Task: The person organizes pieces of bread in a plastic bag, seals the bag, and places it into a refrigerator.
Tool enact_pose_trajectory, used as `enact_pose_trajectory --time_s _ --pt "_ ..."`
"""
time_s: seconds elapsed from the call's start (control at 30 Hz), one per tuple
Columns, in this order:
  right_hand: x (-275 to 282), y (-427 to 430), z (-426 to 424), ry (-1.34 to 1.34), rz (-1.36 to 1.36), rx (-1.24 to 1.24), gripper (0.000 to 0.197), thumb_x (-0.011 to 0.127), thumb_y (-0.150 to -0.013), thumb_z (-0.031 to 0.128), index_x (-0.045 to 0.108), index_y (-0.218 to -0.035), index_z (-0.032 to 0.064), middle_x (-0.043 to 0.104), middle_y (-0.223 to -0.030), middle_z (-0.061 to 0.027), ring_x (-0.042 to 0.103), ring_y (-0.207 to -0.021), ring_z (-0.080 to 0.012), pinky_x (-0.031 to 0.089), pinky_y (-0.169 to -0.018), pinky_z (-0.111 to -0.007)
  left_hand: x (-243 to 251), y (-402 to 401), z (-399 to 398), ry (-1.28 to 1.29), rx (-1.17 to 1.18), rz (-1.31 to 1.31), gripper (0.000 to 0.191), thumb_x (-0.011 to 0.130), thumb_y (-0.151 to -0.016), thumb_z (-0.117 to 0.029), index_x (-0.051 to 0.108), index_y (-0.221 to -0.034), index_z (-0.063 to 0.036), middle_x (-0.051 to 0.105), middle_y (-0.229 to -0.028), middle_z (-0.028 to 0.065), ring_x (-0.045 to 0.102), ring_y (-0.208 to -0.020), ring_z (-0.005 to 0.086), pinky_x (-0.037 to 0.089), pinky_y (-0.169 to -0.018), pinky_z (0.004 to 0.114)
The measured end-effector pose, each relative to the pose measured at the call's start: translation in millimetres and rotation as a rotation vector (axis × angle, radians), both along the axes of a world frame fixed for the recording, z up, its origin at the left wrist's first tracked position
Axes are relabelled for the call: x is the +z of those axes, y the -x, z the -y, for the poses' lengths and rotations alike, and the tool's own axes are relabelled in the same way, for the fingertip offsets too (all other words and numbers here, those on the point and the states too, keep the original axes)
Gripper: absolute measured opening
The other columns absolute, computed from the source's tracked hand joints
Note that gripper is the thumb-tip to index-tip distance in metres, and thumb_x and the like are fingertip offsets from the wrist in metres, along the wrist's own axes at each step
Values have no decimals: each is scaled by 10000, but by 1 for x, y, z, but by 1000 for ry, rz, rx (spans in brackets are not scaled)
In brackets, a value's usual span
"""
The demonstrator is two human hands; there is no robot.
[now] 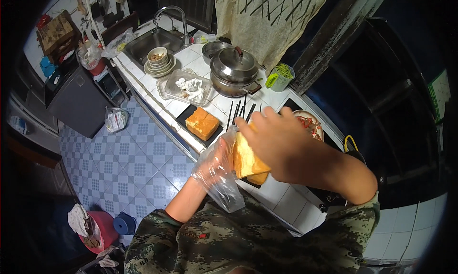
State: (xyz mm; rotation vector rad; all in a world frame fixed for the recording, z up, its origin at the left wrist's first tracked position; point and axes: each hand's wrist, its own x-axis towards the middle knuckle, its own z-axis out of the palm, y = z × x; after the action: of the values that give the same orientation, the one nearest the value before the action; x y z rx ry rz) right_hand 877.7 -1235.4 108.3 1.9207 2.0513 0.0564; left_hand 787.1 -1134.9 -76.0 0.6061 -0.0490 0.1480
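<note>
My right hand (277, 141) grips a thick piece of golden-crusted bread (247, 157) from above, fingers bent over its far side. Around my left hand (216, 163) hangs a clear plastic bag (227, 193), its film bunched against the bread's left side. Whether the left fingers are inside the bag or behind it is hard to tell. Below the held bread, part of another bread piece (259, 179) shows on a dark tray. A square bread block (202, 123) rests on a black tray (183, 118) to the left, apart from both hands.
Black chopsticks (237, 113) lie beyond my hands, near a lidded steel pot (234, 70). Clear plastic containers (189, 88) hold crumpled tissue. Stacked bowls (159, 64) stand by the sink (143, 46). At right are a plate of food (311, 125) and a jug of green pods (282, 77).
</note>
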Motion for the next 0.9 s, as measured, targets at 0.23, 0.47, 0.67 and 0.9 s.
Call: enact_pose_trajectory --time_s 0.23,0.47,0.67,0.9 --pt "-50 23 -42 128 274 -146 763 679 -672 342 381 -1257 -47 463 -1119 -161 444 -1042 -285 334 -826 -458 10 -13 16 205 104 105 659 425 -864 -505 289 -1323 -52 391 -1317 140 401 -1217 268 337 -1020 439" --pt "-2 2 -16 -156 -393 -24 1057 773 -551 335 197 -1353 -44 317 -1321 -232 299 -1235 -367 225 -1027 -471 0 -19 20 637 -139 385 597 447 -879 -452 326 -1305 -51 434 -1284 142 452 -1176 269 376 -994 440" --pt "-57 -10 50 -378 -823 -402 1246 843 -446 317 92 -1388 -1 218 -1388 -220 218 -1286 -363 194 -1070 -410 -33 -18 12 87 258 123 478 455 -882 -324 385 -1277 -65 484 -1235 128 519 -1090 258 437 -928 404" --pt "-70 25 41 -634 -786 -292 1126 818 -501 258 158 -1375 -6 322 -1294 -221 273 -1207 -363 259 -1010 -441 -21 -7 17 327 146 87 521 333 -923 -400 335 -1317 -58 404 -1313 127 416 -1193 256 359 -996 394"
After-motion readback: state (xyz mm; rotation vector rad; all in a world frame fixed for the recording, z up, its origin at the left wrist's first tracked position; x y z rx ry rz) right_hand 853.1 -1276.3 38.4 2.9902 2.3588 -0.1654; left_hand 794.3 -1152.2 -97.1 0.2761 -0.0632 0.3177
